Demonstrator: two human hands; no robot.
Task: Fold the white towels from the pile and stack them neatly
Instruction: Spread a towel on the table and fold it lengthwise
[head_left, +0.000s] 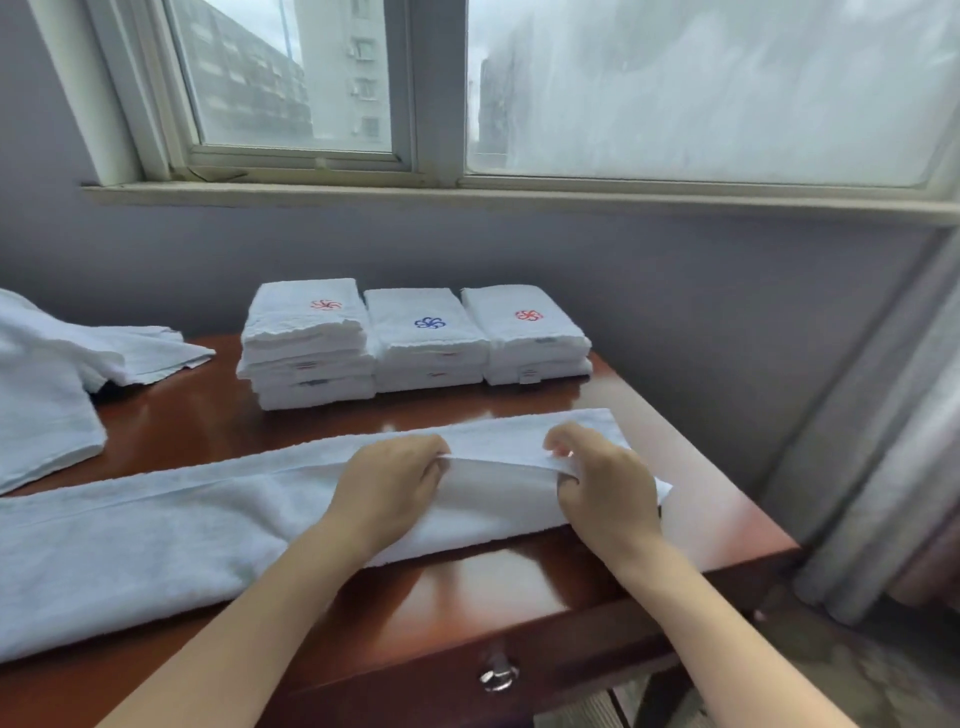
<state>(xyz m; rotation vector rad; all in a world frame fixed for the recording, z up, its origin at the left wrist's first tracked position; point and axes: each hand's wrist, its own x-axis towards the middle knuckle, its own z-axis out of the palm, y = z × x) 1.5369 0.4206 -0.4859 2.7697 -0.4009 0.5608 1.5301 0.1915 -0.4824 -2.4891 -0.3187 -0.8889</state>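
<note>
At the lower centre of the frame, a round metal drawer knob (497, 674) sits in the front of the glossy reddish-brown wooden table (467, 582).

Above it, a long white terry towel (156, 535) lies flat across the table, from the left edge of the frame to right of centre. It appears to be folded lengthwise into a band.

- The left hand (389, 483) rests on the band at centre frame, fingers curled and pinching the edge of the top layer.
- The right hand (602, 478) pinches the same edge near the towel's right end.
- Between the hands, the pinched layer is raised slightly off the layer beneath.

Handling judgement: the cloth is soft, limp and light. It will sag wherever it is unsupported and is unlikely to slip on itself. Hold it at the edge or corners with both hands, keep the span taut, and smooth it after each fold.

In the centre of the frame beyond the hands, three stacks of folded white towels stand side by side and touching:

- left stack (306, 353), red emblem, the tallest
- middle stack (428, 343), blue emblem
- right stack (527, 338), red emblem

At the left edge, the loose pile of unfolded white towels (47, 395) drapes over the table. A grey curtain (883, 467) hangs at the right, and a window (675, 88) fills the top of the frame.
</note>
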